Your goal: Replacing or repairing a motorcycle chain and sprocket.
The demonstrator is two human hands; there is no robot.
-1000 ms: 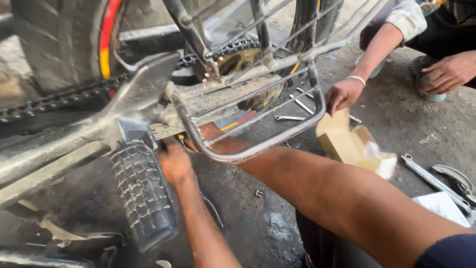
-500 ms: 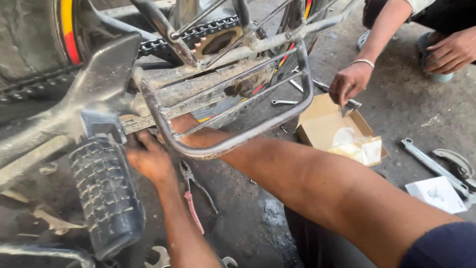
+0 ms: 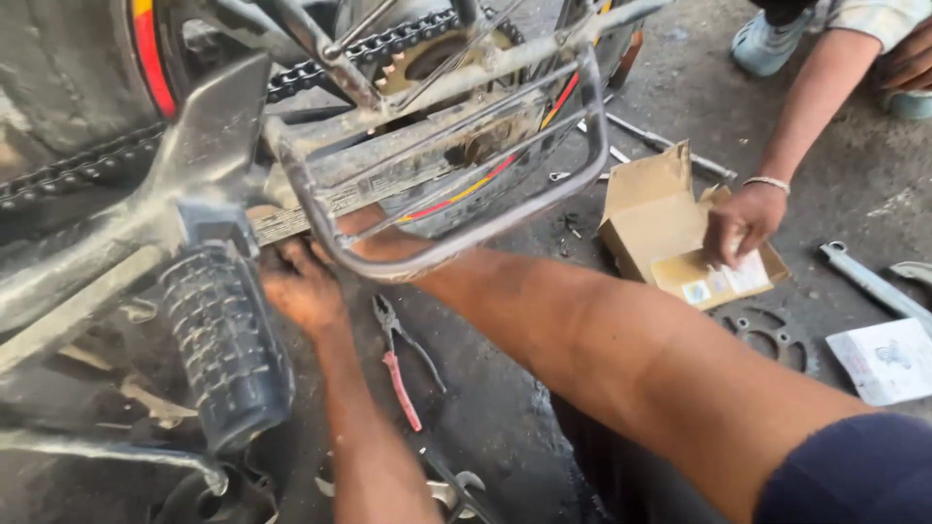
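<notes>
Head view, left hand (image 3: 301, 286): fingers curled against motorcycle frame (image 3: 320, 194), beside footpeg (image 3: 225, 340).
Right hand: hidden behind guard rail (image 3: 466, 238); grip cannot be told.
Pliers (image 3: 400, 359): lying on ground.

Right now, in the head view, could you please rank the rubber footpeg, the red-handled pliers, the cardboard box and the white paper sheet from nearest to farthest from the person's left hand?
1. Rubber footpeg: touching or almost touching the left hand, on its left.
2. Red-handled pliers: on the ground just right of it.
3. Cardboard box: farther right, under a co-worker's hand.
4. White paper sheet: far right edge.
</notes>
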